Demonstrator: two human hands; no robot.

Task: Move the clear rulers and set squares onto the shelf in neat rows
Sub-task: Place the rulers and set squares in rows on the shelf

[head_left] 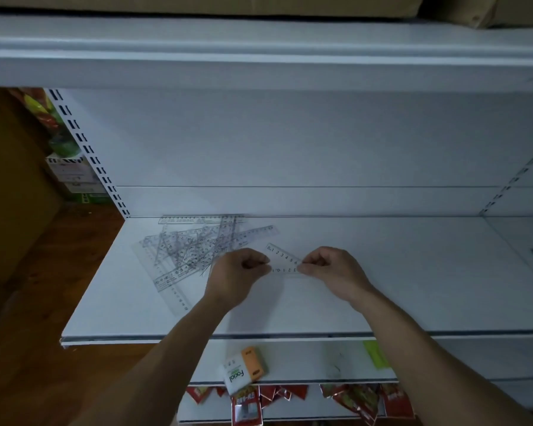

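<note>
Spanning the view, the shelf (382,272) holds a jumbled pile of clear rulers (191,250). Just right of that pile, left hand (237,272) and right hand (330,269) hold a set square (285,262) by its ends, fingers (262,266) clamped, probably to lay it straight.

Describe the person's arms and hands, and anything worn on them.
The left forearm and right forearm are bare; no sleeve is in view. The left hand and right hand are ungloved; no watch, bracelet or ring shows.
</note>
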